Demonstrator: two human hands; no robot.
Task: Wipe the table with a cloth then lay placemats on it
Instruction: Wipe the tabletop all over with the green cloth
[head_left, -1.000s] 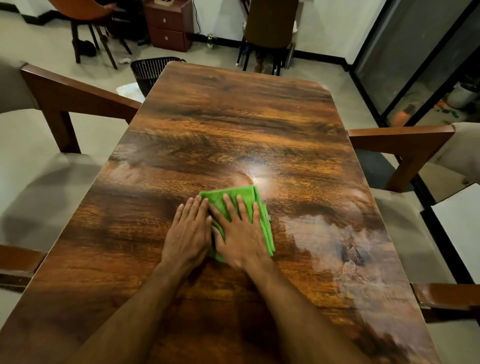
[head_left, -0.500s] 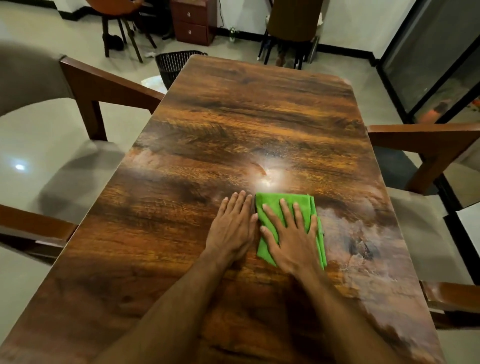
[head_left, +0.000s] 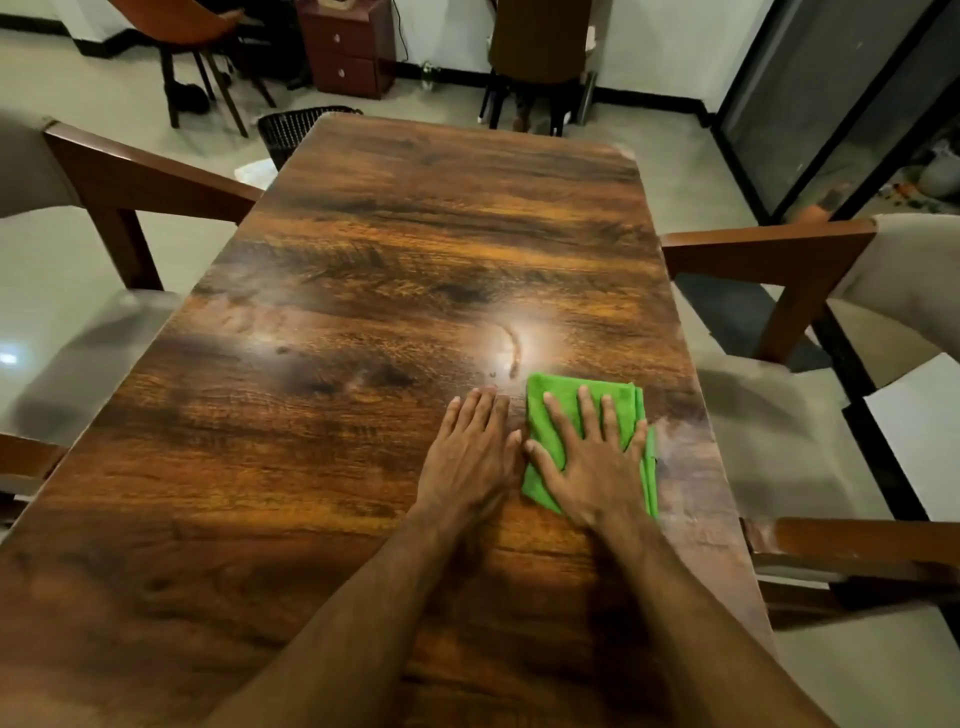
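Observation:
A long glossy wooden table (head_left: 395, 249) fills the head view. A folded green cloth (head_left: 556, 395) lies flat on it, right of centre and close to the right edge. My right hand (head_left: 589, 462) presses down on the cloth with its fingers spread and straight. Beside it, my left hand (head_left: 470, 457) rests flat on the bare wood, its fingers together, just touching the cloth's left side. A curved smear (head_left: 514, 348) shows in the light's glare just beyond the cloth. No placemats are in view.
Wooden-armed upholstered chairs flank the table on the left (head_left: 140, 182) and on the right (head_left: 769, 254). A dark mesh bin (head_left: 291, 130) stands by the far left corner. A small drawer cabinet (head_left: 345, 57) and more chairs stand at the far wall.
Both hands and the cloth have slid rightward across the table, from near its centre toward the right edge. The left hand came off the cloth onto bare wood.

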